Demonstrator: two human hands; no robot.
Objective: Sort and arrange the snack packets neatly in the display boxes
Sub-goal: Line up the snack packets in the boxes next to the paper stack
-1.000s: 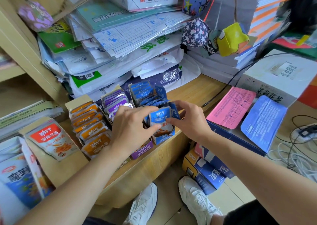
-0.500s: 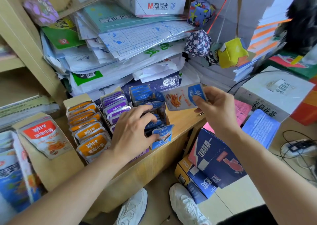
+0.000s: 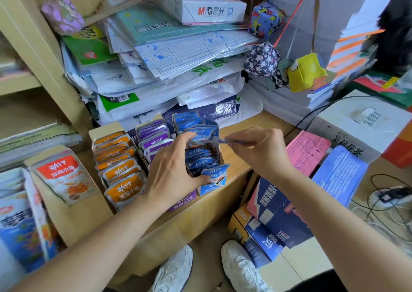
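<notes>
Blue foil shows edge-on where the right hand (image 3: pixel 258 151) pinches a single blue packet (image 3: pixel 225 140) between thumb and fingertips, just above the blue display box (image 3: pixel 210 189) near its right wall. Inside that box the row of blue packets (image 3: pixel 198 158) stands on end, and the left hand (image 3: pixel 171 169) grips it, thumb against the rear packets and fingers curled at the front ones. Touching this box on its left is the purple display box (image 3: pixel 182 200), then the orange display box (image 3: pixel 104 131), both filled with upright packets. All three sit at the front edge of the wooden counter (image 3: pixel 236 168), with a leaning pile of papers (image 3: pixel 178 69) behind them towards the back. A pink sheet (image 3: pixel 307 151) lies beyond the counter's right end.
</notes>
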